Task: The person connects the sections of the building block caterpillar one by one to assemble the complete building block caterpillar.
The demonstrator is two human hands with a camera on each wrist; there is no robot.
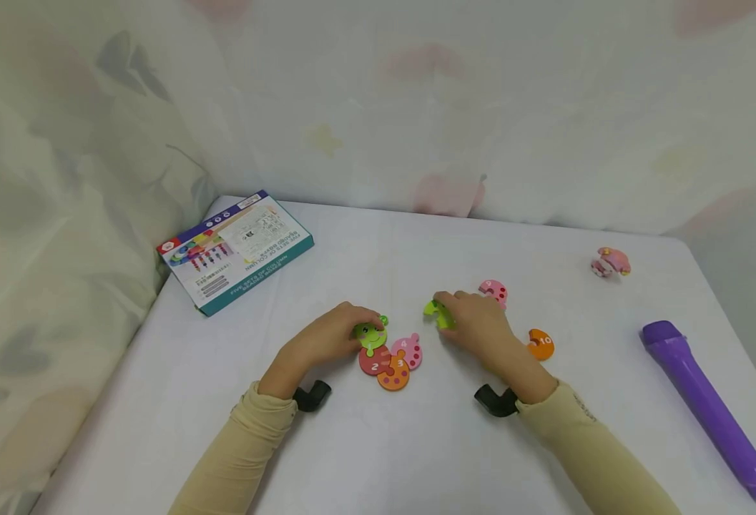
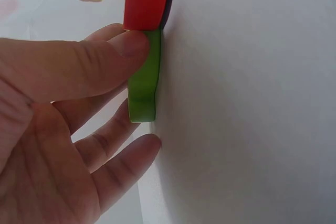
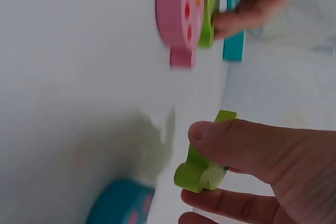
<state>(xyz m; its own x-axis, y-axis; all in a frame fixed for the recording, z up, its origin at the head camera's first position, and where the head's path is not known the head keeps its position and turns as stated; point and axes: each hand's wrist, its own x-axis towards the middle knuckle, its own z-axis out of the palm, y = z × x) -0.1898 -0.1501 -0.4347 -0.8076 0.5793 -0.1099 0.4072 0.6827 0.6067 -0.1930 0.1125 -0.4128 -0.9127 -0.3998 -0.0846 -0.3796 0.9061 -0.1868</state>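
My left hand [image 1: 332, 337] pinches the green smiling caterpillar-head puzzle piece [image 1: 371, 337], thumb on its near side in the left wrist view. Joined to that head is a curved row: a red piece marked 2 [image 1: 371, 363], an orange piece marked 3 [image 1: 393, 377] and a pink piece marked 4 [image 1: 411, 352]. To the right of the row, my right hand [image 1: 480, 330] holds a loose green puzzle piece [image 3: 197, 169] between thumb and fingers, above the white table. Its number is hidden. A teal piece [image 3: 121, 203] with pink spots lies below that hand in the right wrist view.
Beyond the right hand lies a pink piece marked 9 [image 1: 495, 289]; an orange piece marked 10 [image 1: 541, 345] is beside the right wrist. A flat toy box [image 1: 249, 257] sits back left. At right are a small pink figurine [image 1: 612, 262] and a long purple tube [image 1: 706, 404].
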